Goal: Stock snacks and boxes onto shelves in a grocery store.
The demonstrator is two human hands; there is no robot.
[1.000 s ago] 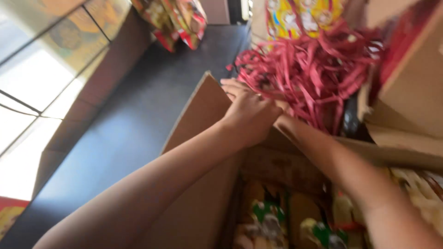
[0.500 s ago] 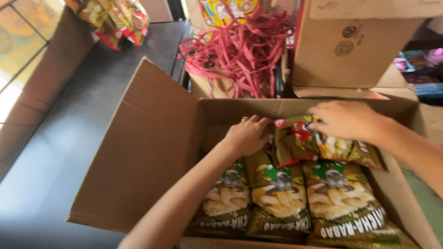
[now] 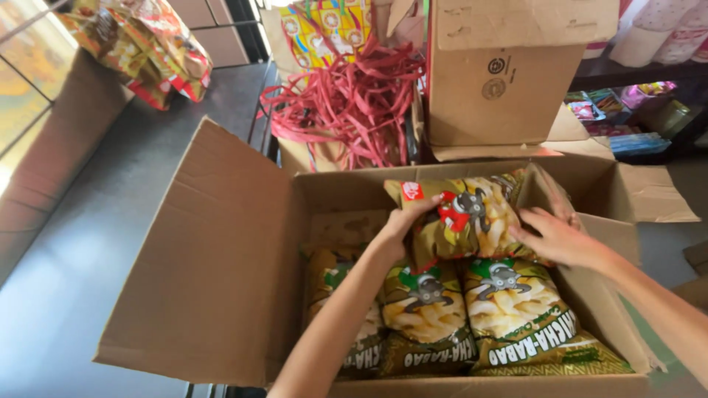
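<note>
Olive-green crinkly snack bag (image 3: 461,217) gripped at both ends over the open brown cardboard box (image 3: 221,258).
Left hand (image 3: 402,221) and right hand (image 3: 553,236) grasp it above the packed bags (image 3: 472,309); keep it level, pinching edges only.

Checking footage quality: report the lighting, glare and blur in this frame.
Head view: daylight from the upper left puts pale glare on the dark counter top; the open brown cardboard box and green snack bags are sharp; the right hand is slightly soft.
</note>
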